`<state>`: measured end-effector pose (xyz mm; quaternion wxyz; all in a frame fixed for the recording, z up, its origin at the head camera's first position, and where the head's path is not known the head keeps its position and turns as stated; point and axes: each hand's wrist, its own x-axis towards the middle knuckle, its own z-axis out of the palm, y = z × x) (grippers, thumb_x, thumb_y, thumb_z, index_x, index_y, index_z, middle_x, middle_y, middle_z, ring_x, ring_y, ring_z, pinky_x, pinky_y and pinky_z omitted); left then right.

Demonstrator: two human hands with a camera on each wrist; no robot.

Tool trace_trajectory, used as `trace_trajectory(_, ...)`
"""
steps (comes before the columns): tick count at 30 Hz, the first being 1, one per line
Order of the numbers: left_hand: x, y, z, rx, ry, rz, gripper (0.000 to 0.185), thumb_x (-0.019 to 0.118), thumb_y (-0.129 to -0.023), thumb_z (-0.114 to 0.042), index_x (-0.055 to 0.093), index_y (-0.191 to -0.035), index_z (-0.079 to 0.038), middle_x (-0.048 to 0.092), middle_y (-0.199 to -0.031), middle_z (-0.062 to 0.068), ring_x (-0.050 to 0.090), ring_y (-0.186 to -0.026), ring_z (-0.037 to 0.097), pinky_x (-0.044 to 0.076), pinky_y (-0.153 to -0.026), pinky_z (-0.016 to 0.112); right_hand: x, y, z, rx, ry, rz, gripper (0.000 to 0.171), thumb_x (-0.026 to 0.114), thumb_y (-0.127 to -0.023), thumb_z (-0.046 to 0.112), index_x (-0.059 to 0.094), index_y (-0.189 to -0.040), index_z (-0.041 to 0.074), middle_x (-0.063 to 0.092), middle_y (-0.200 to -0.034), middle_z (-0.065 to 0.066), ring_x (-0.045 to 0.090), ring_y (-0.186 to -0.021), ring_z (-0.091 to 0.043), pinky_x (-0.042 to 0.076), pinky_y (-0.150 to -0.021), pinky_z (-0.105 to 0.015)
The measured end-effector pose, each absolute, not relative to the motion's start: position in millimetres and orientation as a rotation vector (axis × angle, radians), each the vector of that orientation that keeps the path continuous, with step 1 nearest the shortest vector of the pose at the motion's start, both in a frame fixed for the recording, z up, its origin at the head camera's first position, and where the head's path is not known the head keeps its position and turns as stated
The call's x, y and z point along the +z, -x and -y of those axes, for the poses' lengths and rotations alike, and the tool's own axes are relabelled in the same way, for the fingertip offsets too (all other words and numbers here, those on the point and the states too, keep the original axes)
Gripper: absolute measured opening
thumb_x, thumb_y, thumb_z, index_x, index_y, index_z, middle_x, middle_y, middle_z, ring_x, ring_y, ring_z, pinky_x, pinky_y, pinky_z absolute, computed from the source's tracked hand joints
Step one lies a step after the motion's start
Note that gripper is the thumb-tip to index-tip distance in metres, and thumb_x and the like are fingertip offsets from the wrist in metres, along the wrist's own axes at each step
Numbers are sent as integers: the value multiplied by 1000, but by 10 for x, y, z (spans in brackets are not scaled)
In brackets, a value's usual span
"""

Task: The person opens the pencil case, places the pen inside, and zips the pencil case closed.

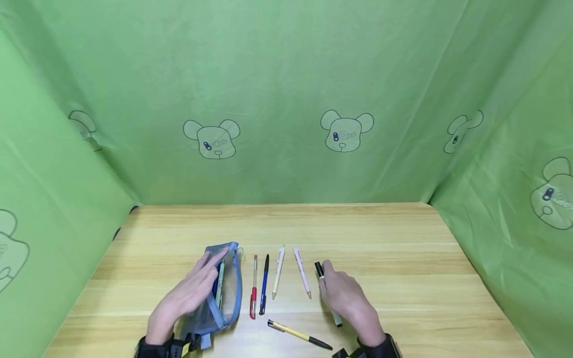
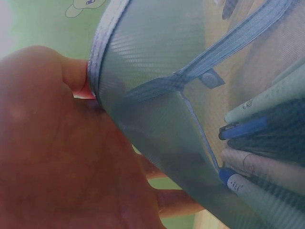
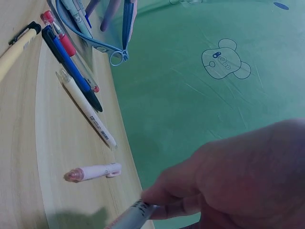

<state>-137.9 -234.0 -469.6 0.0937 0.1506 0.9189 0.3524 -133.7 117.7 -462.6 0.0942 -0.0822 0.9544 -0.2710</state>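
A blue mesh pencil case [image 1: 239, 288] lies at the front left, its zipped mouth gaping to the right. Inside, several pens show, among them a pale green pen [image 1: 220, 283] and a white pen with a blue end [image 2: 238, 186]. My left hand [image 1: 190, 293] rests along the case's left side with straight fingers, their tips near the top corner. In the left wrist view, its fingers pass behind the mesh edge. My right hand [image 1: 346, 296] pinches a marker [image 3: 133, 215] with a black end and a grey body, close over the table; part of it is hidden under the hand.
Between the hands lie a red pen [image 1: 253, 298], a blue pen [image 1: 264, 283], a white pen [image 1: 279, 271] and a pink pen [image 1: 302, 272]. Nearer the front edge is a yellow pen [image 1: 297, 334]. Green cloth [image 1: 277, 169] walls surround the wooden table [image 1: 403, 258].
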Motion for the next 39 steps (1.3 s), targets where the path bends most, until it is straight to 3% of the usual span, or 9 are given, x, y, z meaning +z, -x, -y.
trace_trajectory(4, -4697, 1385, 2333, 1048, -455, -2731, 54, 15, -113, -24, 22, -164, -7, 18, -167, 22, 7, -152, 52, 11, -114, 76, -4640, 1360, -1151, -838, 290, -2861, 11, 47, -106, 10, 51, -114, 3, 46, -61, -1, 40, -45, -12, 32, -39, -24)
trace_trajectory(9, -4695, 1393, 2327, 1035, -441, -2729, 54, 15, -113, -23, 21, -164, -9, 18, -168, 20, 7, -152, 51, 10, -115, 75, -4646, 1390, -1109, -879, 301, -2827, 38, 59, -97, 8, 51, -134, -2, 51, -66, 1, 43, -48, -12, 34, -41, -24)
trace_trajectory(12, -4692, 1395, 2323, 1029, -427, -2729, 54, 15, -113, -24, 21, -164, -10, 16, -168, 23, 7, -152, 51, 12, -114, 76, -4653, 1400, -1086, -880, 322, -2810, 48, 65, -91, 6, 51, -137, -1, 53, -70, 1, 45, -52, -13, 36, -44, -26)
trace_trajectory(27, -4731, 1362, 2349, 1049, -501, -2771, 53, 20, -113, -23, 30, -161, -4, 26, -165, 24, 10, -149, 56, 16, -112, 79, -4766, 1452, -924, -1100, 378, -2912, 29, 73, -86, 1, 68, -115, 0, 61, -78, 6, 51, -58, -6, 44, -49, -22)
trace_trajectory(32, -4729, 1371, 2346, 1053, -494, -2771, 52, 19, -113, -21, 30, -161, -4, 26, -165, 22, 10, -150, 55, 15, -113, 77, -4794, 1475, -819, -1183, 390, -2914, 32, 70, -87, -1, 69, -120, -2, 63, -81, 3, 51, -59, -5, 45, -47, -21)
trace_trajectory(39, -4718, 1371, 2345, 1061, -495, -2771, 52, 19, -113, -21, 29, -161, -4, 26, -165, 23, 10, -150, 55, 15, -114, 76, -4809, 1463, -605, -1177, 376, -2867, 47, 72, -81, -2, 66, -128, -2, 61, -85, 3, 52, -63, -7, 47, -49, -22)
